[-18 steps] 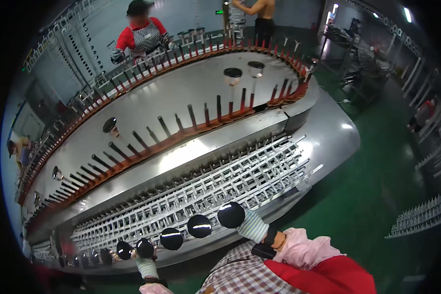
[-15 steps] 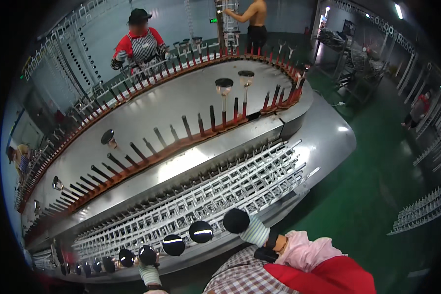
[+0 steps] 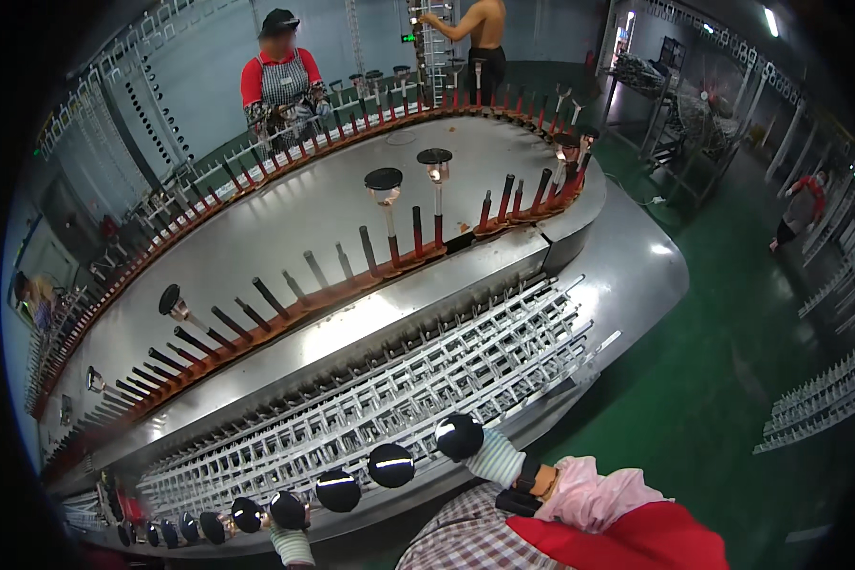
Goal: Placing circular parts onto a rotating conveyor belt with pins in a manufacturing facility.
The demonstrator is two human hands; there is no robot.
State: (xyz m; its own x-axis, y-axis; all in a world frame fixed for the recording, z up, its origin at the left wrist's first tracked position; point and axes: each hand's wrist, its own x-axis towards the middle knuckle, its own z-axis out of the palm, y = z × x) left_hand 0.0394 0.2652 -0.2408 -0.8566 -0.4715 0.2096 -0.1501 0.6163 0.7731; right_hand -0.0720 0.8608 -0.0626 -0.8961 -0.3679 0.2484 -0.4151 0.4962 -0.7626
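A long row of glossy black round discs [image 3: 391, 465] runs along the near edge of the metal bench, growing smaller toward the left. My right hand [image 3: 496, 458], in a pale striped glove, is at the right end of the row, behind the last disc. Lower down, my left hand [image 3: 293, 546], in a similar glove, is under another disc further along. The discs hide most fingers of both hands, but the whole row shifts along with them, so both appear closed on its rack. Beneath lie stacked silver racks [image 3: 370, 389] with many short pegs.
Behind the racks, an oval conveyor [image 3: 299, 304] carries upright dark and red posts, several topped by black discs [image 3: 384, 179]. A co-worker [image 3: 285, 85] in a striped apron stands across it; another person [image 3: 484, 38] is at a hanging rack. Metal racks [image 3: 817, 399] stand right, on green floor.
Both hands and the disc row have dropped slightly toward me. On the conveyor's near side, the posts have travelled left. The co-worker across appears further right, hands nearer together.
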